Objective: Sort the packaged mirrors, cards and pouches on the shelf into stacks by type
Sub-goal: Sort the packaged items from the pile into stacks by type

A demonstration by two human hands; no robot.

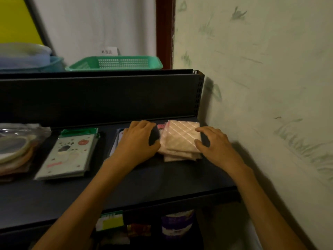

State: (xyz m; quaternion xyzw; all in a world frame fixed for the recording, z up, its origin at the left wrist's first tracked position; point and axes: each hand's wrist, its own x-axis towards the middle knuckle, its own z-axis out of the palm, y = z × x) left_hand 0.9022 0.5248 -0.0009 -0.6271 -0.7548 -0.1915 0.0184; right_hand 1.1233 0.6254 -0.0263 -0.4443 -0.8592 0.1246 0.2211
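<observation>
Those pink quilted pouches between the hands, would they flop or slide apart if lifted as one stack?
The pink quilted pouches look soft, so they would probably sag when lifted. Their glossy wrapping suggests they could slip against each other; the lower ones already stick out unevenly. The left hand and right hand flank the stack, likely squaring it.

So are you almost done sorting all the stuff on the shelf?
Nearly, it seems. The round mirrors sit piled at the far left, and the paw-print cards form a stack beside them. The left hand and right hand are squaring up the pink quilted pouches by the wall. Something partly hidden under the left hand may still need sorting.
</observation>
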